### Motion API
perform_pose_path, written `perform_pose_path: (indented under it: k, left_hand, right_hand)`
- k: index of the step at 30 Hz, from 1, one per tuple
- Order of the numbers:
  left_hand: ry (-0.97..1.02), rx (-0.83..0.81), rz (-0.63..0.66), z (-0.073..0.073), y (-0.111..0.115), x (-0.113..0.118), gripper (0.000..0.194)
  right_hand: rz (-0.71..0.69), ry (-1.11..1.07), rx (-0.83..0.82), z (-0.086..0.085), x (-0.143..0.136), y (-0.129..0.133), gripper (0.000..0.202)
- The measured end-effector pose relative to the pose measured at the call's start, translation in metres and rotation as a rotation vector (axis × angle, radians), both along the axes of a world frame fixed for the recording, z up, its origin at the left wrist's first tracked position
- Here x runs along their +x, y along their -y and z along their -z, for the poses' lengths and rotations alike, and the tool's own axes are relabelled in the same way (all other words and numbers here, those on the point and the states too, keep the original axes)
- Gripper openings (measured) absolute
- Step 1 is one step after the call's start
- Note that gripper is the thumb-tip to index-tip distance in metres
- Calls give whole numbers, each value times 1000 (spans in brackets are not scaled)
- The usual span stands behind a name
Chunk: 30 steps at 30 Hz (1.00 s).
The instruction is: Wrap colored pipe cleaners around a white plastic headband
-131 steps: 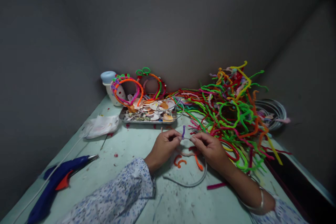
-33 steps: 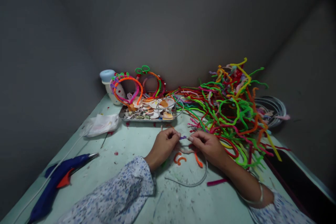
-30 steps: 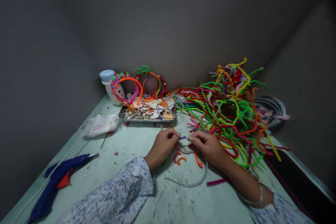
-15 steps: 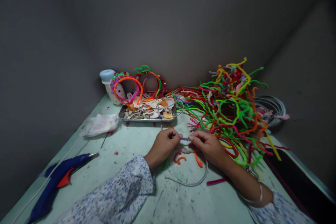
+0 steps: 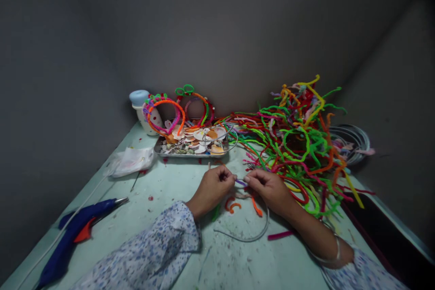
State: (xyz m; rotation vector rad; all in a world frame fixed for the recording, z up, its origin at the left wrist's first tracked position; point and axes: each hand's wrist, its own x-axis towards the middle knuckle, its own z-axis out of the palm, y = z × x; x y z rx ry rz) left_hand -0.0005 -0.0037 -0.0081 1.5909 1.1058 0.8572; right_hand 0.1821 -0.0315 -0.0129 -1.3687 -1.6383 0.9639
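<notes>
Between my two hands runs a short purple pipe cleaner (image 5: 241, 182). My left hand (image 5: 217, 184) pinches its left end between thumb and fingers. At its right end, my right hand (image 5: 267, 186) is closed in a pinch too. A thin grey strand shows beside the purple piece. Below the hands a grey wire (image 5: 243, 239) curves over the table. Small curled orange pieces (image 5: 234, 208) and another orange piece (image 5: 257, 207) lie just under the fingers. A magenta pipe cleaner (image 5: 279, 235) is near my right wrist.
A pile of coloured pipe cleaners (image 5: 299, 145) covers the back right, beside coiled wire (image 5: 360, 142). Behind the hands are a tray (image 5: 193, 155) of shells, decorated headbands (image 5: 166, 104) and a white bottle (image 5: 144, 115). A blue glue gun (image 5: 73, 235) and plastic bag (image 5: 134, 161) lie left.
The purple piece between the fingertips now tilts down to the right, and a grey strand shows above it. Both hands have barely moved.
</notes>
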Motion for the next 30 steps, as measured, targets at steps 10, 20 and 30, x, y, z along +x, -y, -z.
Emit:
perform_pose_path:
  k: [10, 20, 30]
  left_hand:
    - [53, -69, -12, -2, 0, 2, 25]
    - [-5, 17, -13, 3, 0, 1, 20]
    - [-164, 171, -24, -1, 4, 0, 17]
  right_hand:
    - [1, 4, -4, 1, 0, 1, 26]
    - [1, 4, -7, 1, -1, -1, 26]
    - [11, -32, -17, 4, 1, 0, 27]
